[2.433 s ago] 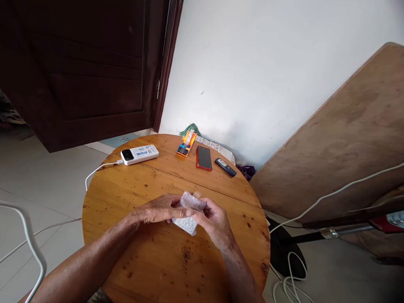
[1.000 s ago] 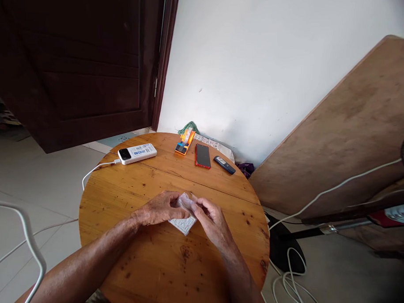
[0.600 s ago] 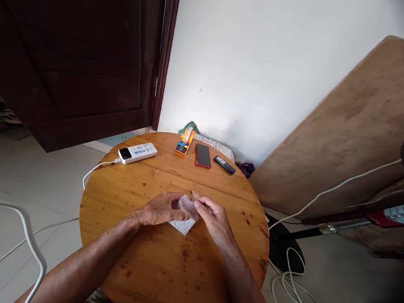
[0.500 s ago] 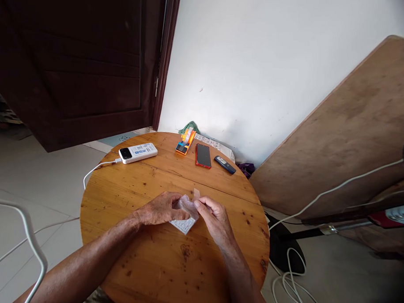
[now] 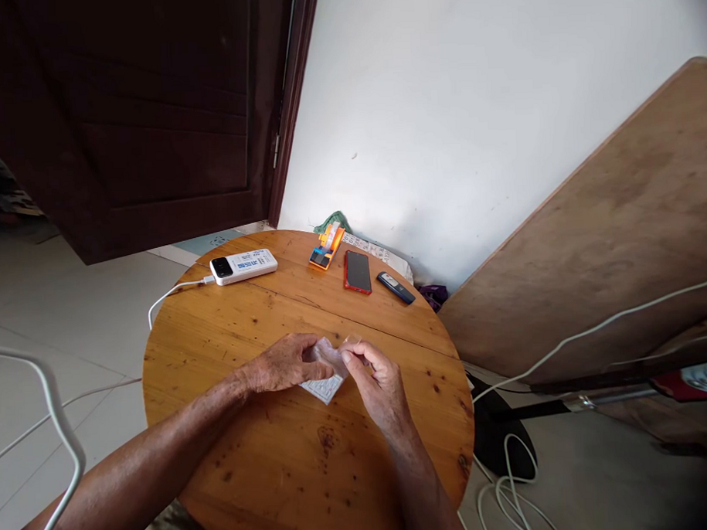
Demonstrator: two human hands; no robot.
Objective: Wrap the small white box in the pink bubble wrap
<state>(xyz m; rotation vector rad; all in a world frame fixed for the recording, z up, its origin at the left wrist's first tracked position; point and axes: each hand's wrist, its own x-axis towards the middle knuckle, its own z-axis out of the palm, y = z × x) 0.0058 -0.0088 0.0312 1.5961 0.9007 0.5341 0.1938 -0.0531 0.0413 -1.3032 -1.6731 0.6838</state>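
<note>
A small wrapped packet (image 5: 325,388), whitish with a printed pattern, lies between my hands over the round wooden table (image 5: 268,469). My left hand (image 5: 290,363) grips its left side, with the thumb across the top. My right hand (image 5: 378,372) pinches a small piece of clear tape (image 5: 350,342) at the packet's upper right corner. The fingertips of both hands hide part of the packet.
Along the table's far side are a white power bank (image 5: 244,266) with a cable, an orange tape dispenser (image 5: 327,246), a red-edged phone (image 5: 357,272) and a dark remote-like device (image 5: 395,287). Cables (image 5: 515,483) lie on the floor at the right.
The tape at my right fingertips stood upright before and now lies lower, bent by the packet's corner. My left hand keeps its hold. The view has shifted slightly.
</note>
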